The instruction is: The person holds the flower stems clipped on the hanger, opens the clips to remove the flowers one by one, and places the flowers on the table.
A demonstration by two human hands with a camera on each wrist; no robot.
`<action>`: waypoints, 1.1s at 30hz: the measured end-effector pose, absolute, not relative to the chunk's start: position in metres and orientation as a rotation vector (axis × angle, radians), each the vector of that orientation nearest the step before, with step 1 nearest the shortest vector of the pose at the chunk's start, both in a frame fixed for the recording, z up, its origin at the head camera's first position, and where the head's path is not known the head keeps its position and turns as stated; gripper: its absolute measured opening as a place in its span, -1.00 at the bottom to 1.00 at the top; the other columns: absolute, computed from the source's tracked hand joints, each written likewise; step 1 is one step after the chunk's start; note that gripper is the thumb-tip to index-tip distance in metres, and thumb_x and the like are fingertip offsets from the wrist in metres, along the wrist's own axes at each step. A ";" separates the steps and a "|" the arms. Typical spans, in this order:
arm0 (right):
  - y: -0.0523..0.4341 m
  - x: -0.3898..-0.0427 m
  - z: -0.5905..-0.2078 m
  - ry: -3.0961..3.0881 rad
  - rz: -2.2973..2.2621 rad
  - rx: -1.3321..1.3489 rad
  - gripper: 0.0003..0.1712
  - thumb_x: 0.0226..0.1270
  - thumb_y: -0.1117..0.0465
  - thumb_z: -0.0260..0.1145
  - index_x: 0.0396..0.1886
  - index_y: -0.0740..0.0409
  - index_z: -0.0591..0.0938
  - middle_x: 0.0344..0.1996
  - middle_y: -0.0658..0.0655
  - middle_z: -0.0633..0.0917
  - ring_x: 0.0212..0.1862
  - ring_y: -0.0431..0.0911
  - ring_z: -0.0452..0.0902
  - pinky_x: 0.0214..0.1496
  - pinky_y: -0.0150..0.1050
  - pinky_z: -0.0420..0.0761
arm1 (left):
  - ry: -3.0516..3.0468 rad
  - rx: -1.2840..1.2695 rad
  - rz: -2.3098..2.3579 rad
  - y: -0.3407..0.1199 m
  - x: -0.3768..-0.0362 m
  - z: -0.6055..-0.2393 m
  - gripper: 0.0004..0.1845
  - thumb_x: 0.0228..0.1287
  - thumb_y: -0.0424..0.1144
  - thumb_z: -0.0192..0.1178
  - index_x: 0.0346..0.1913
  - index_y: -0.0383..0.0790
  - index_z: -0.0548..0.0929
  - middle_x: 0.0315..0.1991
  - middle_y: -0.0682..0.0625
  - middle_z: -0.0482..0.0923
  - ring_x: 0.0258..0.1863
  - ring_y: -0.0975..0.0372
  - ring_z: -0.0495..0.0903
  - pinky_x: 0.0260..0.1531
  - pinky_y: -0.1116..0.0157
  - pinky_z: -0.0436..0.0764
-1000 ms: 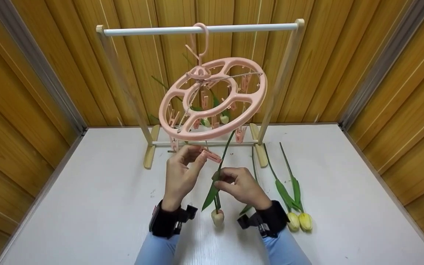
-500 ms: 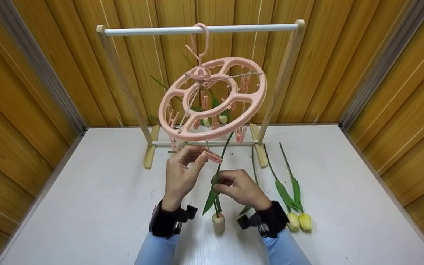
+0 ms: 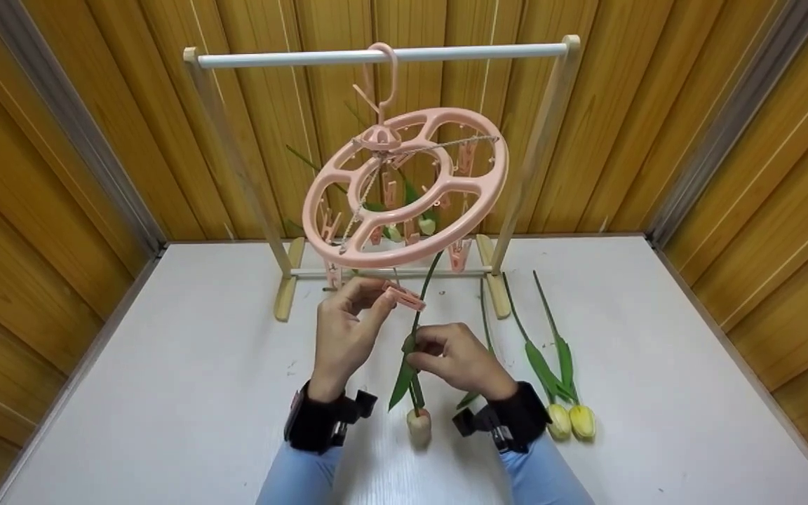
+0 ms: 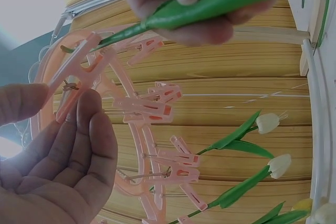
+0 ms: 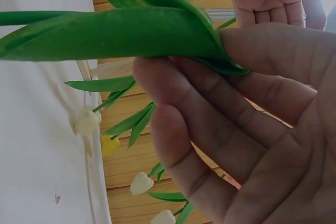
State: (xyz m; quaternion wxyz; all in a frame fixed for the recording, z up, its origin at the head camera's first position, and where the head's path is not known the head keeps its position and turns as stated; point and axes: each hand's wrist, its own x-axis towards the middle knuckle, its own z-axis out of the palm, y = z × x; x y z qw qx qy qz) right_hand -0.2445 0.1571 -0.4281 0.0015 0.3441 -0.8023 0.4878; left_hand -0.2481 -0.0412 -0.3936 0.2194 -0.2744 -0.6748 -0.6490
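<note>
In the head view my left hand (image 3: 348, 333) pinches a pink clothespin (image 3: 405, 297) by its handles, below the near rim of a round pink clip hanger (image 3: 467, 184). My right hand (image 3: 463, 358) pinches an artificial tulip (image 3: 419, 426) at its leaves, its pale flower head down and stem up. In the left wrist view the stem (image 4: 123, 35) crosses the clothespin's tips; I cannot tell whether they clamp it. The right wrist view shows a green leaf (image 5: 121, 32) between thumb and fingers.
The hanger hooks over the white bar (image 3: 271, 60) of a wooden stand. Other clothespins (image 4: 181, 174) dangle from it, and white tulips (image 4: 279, 166) hang behind. Two yellow tulips (image 3: 582, 423) lie on the white table (image 3: 186, 393) at the right, with another stem (image 3: 483, 308) beside them.
The right hand and its tulip have dropped slightly, so the flower sits a little lower and further right. The left hand with the clothespin has stayed almost still.
</note>
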 end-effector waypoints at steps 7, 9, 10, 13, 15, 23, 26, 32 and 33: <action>0.162 -0.245 -0.429 -2.556 1.499 1.065 -0.93 0.37 0.33 0.36 -0.24 0.19 0.76 -0.41 0.12 0.76 -0.35 -0.20 0.65 -0.22 -0.36 0.57 | -1.874 -0.764 -1.790 -0.041 -0.247 -0.392 -0.89 0.48 -0.37 0.23 -0.07 -0.30 0.72 -0.25 -0.03 0.82 -0.22 0.11 0.78 -0.14 0.25 0.67; 0.163 -0.246 -0.429 -2.559 1.485 1.070 -0.94 0.36 0.35 0.36 -0.25 0.20 0.75 -0.41 0.12 0.76 -0.35 -0.19 0.65 -0.22 -0.35 0.58 | -1.882 -0.747 -1.785 -0.041 -0.247 -0.392 -0.90 0.47 -0.36 0.24 -0.08 -0.29 0.73 -0.25 -0.02 0.82 -0.21 0.11 0.78 -0.13 0.24 0.68; 0.163 -0.246 -0.429 -2.560 1.482 1.072 -0.94 0.36 0.35 0.36 -0.24 0.20 0.75 -0.41 0.13 0.76 -0.35 -0.18 0.65 -0.21 -0.34 0.58 | -1.887 -0.734 -1.782 -0.041 -0.246 -0.392 -0.90 0.46 -0.36 0.26 -0.09 -0.28 0.74 -0.25 -0.02 0.82 -0.21 0.11 0.79 -0.13 0.23 0.68; 0.164 -0.246 -0.428 -2.570 1.467 1.068 -0.94 0.36 0.34 0.36 -0.25 0.20 0.75 -0.41 0.12 0.76 -0.35 -0.19 0.65 -0.21 -0.34 0.59 | -1.899 -0.706 -1.772 -0.041 -0.246 -0.391 -0.90 0.43 -0.36 0.28 -0.10 -0.29 0.75 -0.23 -0.04 0.82 -0.20 0.11 0.79 -0.13 0.23 0.70; 0.165 -0.245 -0.427 -2.573 1.457 1.067 -0.95 0.36 0.34 0.37 -0.26 0.20 0.75 -0.41 0.12 0.75 -0.36 -0.19 0.64 -0.22 -0.33 0.59 | -1.903 -0.693 -1.766 -0.041 -0.246 -0.392 -0.90 0.42 -0.38 0.29 -0.10 -0.30 0.75 -0.23 -0.05 0.82 -0.20 0.10 0.79 -0.13 0.23 0.70; 0.166 -0.244 -0.424 -2.590 1.405 1.040 -0.95 0.29 0.37 0.37 -0.32 0.18 0.74 -0.46 0.06 0.73 -0.40 -0.26 0.58 -0.29 -0.37 0.55 | -1.931 -0.597 -1.718 -0.040 -0.247 -0.392 -0.90 0.35 -0.38 0.36 -0.13 -0.33 0.77 -0.25 -0.07 0.80 -0.28 0.17 0.76 -0.23 0.32 0.67; 0.167 -0.244 -0.423 -2.599 1.386 1.045 -0.96 0.27 0.36 0.37 -0.34 0.19 0.73 -0.49 0.05 0.71 -0.43 -0.29 0.53 -0.33 -0.37 0.52 | -1.932 -0.591 -1.705 -0.040 -0.247 -0.391 -0.90 0.34 -0.38 0.37 -0.14 -0.33 0.77 -0.25 -0.07 0.79 -0.29 0.18 0.76 -0.24 0.31 0.67; 0.168 -0.244 -0.423 -2.613 1.372 1.051 -0.93 0.25 0.39 0.37 -0.37 0.17 0.72 -0.53 0.02 0.67 -0.47 -0.33 0.46 -0.37 -0.38 0.48 | -1.936 -0.584 -1.692 -0.039 -0.246 -0.391 -0.89 0.35 -0.38 0.37 -0.13 -0.35 0.76 -0.25 -0.08 0.79 -0.29 0.18 0.76 -0.22 0.30 0.68; 0.168 -0.245 -0.423 -2.617 1.372 1.050 -0.92 0.25 0.40 0.36 -0.38 0.16 0.72 -0.54 0.02 0.66 -0.48 -0.34 0.45 -0.38 -0.38 0.47 | -1.939 -0.580 -1.692 -0.039 -0.246 -0.391 -0.88 0.35 -0.37 0.37 -0.13 -0.35 0.76 -0.25 -0.09 0.79 -0.30 0.18 0.76 -0.23 0.30 0.68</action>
